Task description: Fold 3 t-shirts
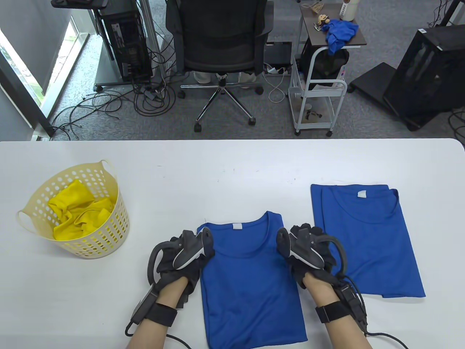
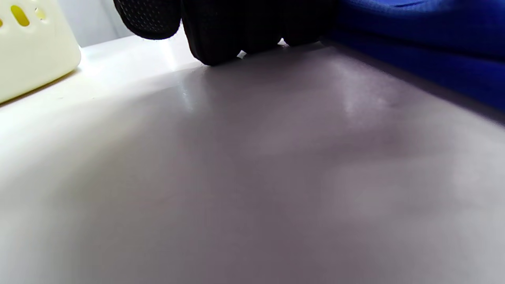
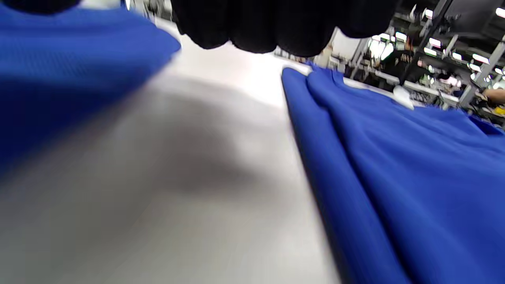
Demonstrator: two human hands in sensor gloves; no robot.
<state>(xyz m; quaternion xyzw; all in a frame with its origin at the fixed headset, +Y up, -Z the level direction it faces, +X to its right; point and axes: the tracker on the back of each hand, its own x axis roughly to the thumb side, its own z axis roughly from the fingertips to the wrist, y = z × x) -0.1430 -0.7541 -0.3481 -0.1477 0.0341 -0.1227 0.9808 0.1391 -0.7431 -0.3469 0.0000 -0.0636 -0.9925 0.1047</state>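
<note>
Two gloved hands are flanking a blue fabric T-shirt (image 1: 250, 280) lying between them, left hand (image 1: 180, 263) and right hand (image 1: 308, 254) at its shoulders; their grip cannot be told. Another folded blue shirt (image 1: 367, 240) is lying beyond the right hand, a cream perforated plastic basket (image 1: 105, 232) beyond the left.

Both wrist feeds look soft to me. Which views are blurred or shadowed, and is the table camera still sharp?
Table view: sharp, evenly lit. Left wrist view: gloved fingers cast a broad grey shadow over the table. Right wrist view: smeared, especially the near blue t-shirt; the folded blue t-shirt reads clearer.
</note>
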